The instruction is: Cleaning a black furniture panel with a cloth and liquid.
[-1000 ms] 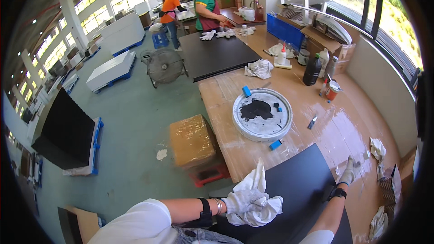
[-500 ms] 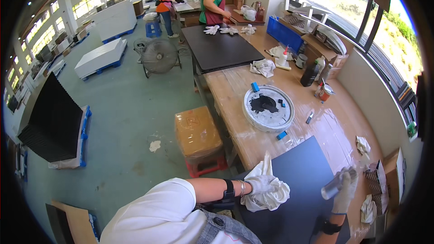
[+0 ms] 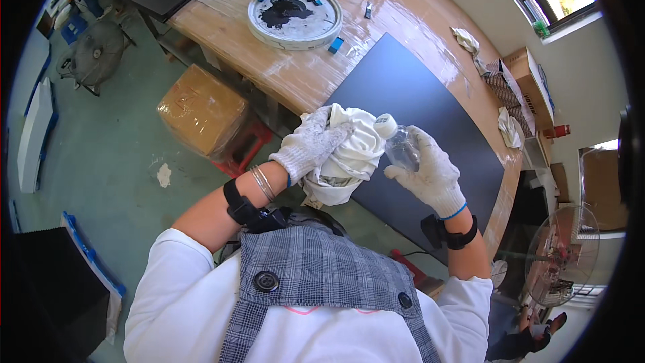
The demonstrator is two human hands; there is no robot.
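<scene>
My left hand [image 3: 312,144], in a white knitted glove, grips a bunched white cloth [image 3: 353,154] in front of my apron. My gloved right hand [image 3: 433,173] is closed around a clear plastic bottle [image 3: 403,149] with a white cap. The bottle tilts toward the cloth, its cap [image 3: 385,126] close against the cloth's right side; whether liquid comes out I cannot tell. Beneath and beyond both hands lies a smooth dark panel [image 3: 430,94] on the table.
On the film-covered table [image 3: 222,33] stands a round white tray [image 3: 259,37] with black paste, blue blocks [image 3: 336,45] nearby. Crumpled rags [image 3: 510,128] lie at the right. A wrapped carton [image 3: 201,97] on a red stool [image 3: 252,144] and a fan [image 3: 94,54] stand left.
My view has tipped down toward my hands. The cloth has come up off the panel in my left hand, and my right hand has brought the bottle leftward to it.
</scene>
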